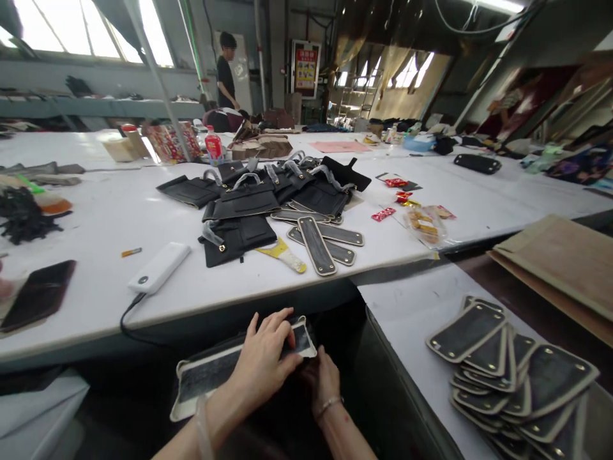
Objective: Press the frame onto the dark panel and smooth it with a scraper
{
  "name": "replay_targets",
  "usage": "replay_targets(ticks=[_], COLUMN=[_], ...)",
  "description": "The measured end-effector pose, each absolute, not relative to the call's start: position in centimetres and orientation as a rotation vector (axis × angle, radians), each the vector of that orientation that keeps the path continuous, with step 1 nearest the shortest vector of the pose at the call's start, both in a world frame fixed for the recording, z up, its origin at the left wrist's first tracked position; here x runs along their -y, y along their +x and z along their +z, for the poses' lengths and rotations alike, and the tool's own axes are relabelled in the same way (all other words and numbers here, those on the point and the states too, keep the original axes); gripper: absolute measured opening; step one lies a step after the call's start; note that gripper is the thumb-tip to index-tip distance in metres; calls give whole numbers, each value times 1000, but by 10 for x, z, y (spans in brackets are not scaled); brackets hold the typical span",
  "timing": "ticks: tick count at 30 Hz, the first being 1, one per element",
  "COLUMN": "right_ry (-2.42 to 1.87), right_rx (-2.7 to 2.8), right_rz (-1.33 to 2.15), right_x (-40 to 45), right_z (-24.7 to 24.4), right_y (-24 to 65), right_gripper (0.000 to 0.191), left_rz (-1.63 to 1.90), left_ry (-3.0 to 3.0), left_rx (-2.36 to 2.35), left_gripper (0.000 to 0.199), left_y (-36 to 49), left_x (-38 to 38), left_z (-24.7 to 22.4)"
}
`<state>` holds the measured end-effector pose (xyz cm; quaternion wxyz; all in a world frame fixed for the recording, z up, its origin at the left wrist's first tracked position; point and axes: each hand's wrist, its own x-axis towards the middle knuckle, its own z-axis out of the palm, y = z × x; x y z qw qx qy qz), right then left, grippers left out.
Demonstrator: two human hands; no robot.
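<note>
A long black bag piece (211, 377) with a pale raised edge is held low, in front of the table edge. My left hand (265, 354) lies across its right part, thumb and a bent finger closed at the edge while other fingers stretch out. At the piece's right corner is my right hand (328, 383), its thumb side showing and most fingers hidden in the dark behind; it appears to grip that corner. Black panels with pale borders and brass studs (483, 332) are piled on the right-hand surface. Similar panels (317, 246) lie on the table ahead.
Black bag parts with wrapped handles (249, 198) are heaped on the white table (158, 319). Nearby lie a yellow-handled tool (285, 254), a white power bank (160, 268), a phone (41, 291) and snack packets (424, 223). Brown board (565, 262) lies right. A person (226, 73) stands far back.
</note>
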<state>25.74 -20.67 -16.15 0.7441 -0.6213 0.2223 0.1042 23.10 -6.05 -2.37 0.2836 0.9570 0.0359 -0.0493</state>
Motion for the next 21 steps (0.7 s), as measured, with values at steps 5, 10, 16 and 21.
replay_targets(ticks=[5, 10, 16, 21], right_ry=[-1698, -2057, -2332, -2292], right_rx=[-2, 888, 1298, 1309], right_rz=[-9, -506, -807, -808], right_x=[244, 235, 230, 222], right_z=[-119, -104, -110, -109], right_y=[217, 199, 216, 213], right_gripper=[34, 37, 39, 36], left_rz=[51, 241, 319, 429], left_ry=[2584, 2581, 2520, 2492], left_rx=[-113, -133, -243, -277], left_gripper=[13, 7, 7, 11], left_y=[220, 206, 190, 179], left_x=[65, 67, 64, 64], left_z=[-29, -31, -33, -34])
